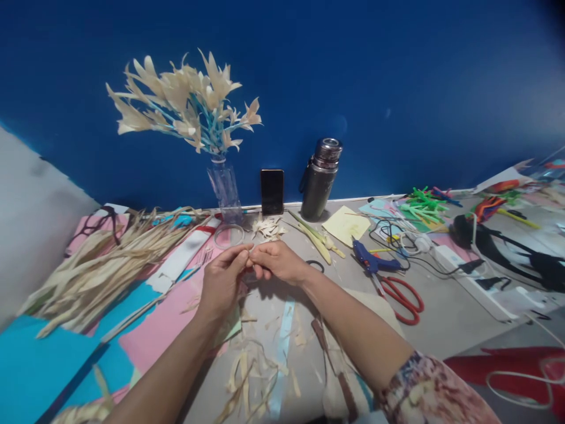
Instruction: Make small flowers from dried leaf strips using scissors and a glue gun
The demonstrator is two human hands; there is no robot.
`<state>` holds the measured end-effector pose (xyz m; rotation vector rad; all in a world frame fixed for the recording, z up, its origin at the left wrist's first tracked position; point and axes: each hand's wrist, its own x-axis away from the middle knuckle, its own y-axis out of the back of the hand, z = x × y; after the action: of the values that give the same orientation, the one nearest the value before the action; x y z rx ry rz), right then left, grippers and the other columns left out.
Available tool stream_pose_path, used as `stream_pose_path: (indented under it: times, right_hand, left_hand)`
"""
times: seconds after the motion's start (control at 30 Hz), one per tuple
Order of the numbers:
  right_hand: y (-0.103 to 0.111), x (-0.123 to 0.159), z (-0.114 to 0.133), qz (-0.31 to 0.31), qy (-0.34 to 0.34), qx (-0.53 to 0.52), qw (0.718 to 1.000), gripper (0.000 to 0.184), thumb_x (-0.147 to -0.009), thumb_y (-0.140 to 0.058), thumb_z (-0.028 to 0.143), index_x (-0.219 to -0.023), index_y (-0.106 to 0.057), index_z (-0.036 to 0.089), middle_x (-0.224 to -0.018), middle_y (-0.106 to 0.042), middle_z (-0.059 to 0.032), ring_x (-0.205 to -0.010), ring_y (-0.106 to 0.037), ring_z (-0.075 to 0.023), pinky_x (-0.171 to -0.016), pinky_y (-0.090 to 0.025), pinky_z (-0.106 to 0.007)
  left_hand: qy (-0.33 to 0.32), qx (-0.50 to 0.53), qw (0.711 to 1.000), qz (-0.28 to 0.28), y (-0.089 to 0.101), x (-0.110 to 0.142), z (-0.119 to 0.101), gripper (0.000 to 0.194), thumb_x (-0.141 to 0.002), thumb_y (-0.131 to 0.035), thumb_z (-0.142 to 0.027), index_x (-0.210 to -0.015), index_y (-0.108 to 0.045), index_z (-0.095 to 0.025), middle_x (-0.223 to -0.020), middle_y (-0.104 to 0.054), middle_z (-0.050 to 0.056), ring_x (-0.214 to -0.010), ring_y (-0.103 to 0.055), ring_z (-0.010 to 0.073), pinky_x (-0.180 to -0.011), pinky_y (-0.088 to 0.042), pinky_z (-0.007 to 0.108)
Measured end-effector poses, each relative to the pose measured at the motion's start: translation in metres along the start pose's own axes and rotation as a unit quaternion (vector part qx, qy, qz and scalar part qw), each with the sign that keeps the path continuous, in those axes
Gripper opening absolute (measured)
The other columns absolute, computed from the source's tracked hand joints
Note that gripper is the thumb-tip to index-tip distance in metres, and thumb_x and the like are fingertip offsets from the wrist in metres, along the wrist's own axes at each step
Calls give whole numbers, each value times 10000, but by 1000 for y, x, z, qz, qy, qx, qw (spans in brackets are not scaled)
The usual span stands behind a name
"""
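Observation:
My left hand [225, 277] and my right hand [278, 262] meet above the table, thumbs and fingertips pinched together. Whatever lies between the fingertips is too small to make out. Just behind them sits a little heap of pale dried-husk pieces [267, 227], with a roll of clear tape [229, 236] to its left. Below the hands, scraps of dried husk [242, 377] lie scattered around a light blue strip [285, 330]. Farther back, cream husk flowers [189, 97] on blue stems stand in a clear plastic bottle [225, 188].
A phone [272, 191] and a dark thermos [320, 179] stand against the blue wall. Right of my arm lie a blue glue gun [373, 257], red-handled scissors [408, 300] and a power strip [474, 285] with cables. Long dried husks [115, 259] pile up on the left over coloured paper.

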<state>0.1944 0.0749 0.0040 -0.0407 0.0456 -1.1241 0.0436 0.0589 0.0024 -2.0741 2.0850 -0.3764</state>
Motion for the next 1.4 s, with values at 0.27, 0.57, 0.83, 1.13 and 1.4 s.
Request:
stream_pose_path:
  times: [0.27, 0.57, 0.83, 1.13, 1.4]
  right_hand:
    - [-4, -2, -13, 14, -18, 40, 999, 237, -864, -628, 314, -692, -642, 151, -672, -681, -5, -526, -535, -69, -531, -398, -192]
    - [67, 35, 95, -200, -25, 408, 890, 181, -885, -616, 291, -808, -726, 170, -784, -740, -60, -665, -659, -162, -598, -430, -269]
    - [156, 139, 63, -229, -354, 656, 626, 513, -699, -729, 649, -856, -719, 161, -885, -708, -160, -823, -660, -307, -645, -394, -334]
    - [183, 172, 9, -313, -230, 564, 729, 359, -752, -684, 409, -1032, -744, 193, -1007, -721, -84, -913, -651, -246, -727, -428, -288]
    - [185, 179, 12, -326, -213, 511, 767, 385, -747, -689, 441, -1034, -748, 190, -1005, -738, -82, -850, -663, -241, -713, -444, -298]
  left_hand:
    - [65, 38, 996, 44, -2, 2, 2, 274, -687, -803, -348, -742, -609, -164, -542, -566, -26, -515, -581, 143, -513, -459, 246]
    - [12, 65, 997, -44, -3, -2, 15, 272, -712, -769, -362, -774, -589, -168, -723, -586, -19, -665, -571, 101, -566, -453, 193]
    - [46, 44, 998, -27, -4, 2, 16, 278, -714, -771, -363, -789, -590, -165, -658, -580, -28, -553, -510, 81, -510, -412, 188]
    - [73, 50, 995, -35, -2, -2, 18, 320, -640, -824, -338, -803, -611, -164, -659, -582, -22, -575, -539, 93, -500, -426, 175]
    - [76, -21, 996, -38, -5, 2, 19, 323, -682, -801, -403, -848, -632, -184, -711, -620, -9, -576, -553, 94, -484, -410, 158]
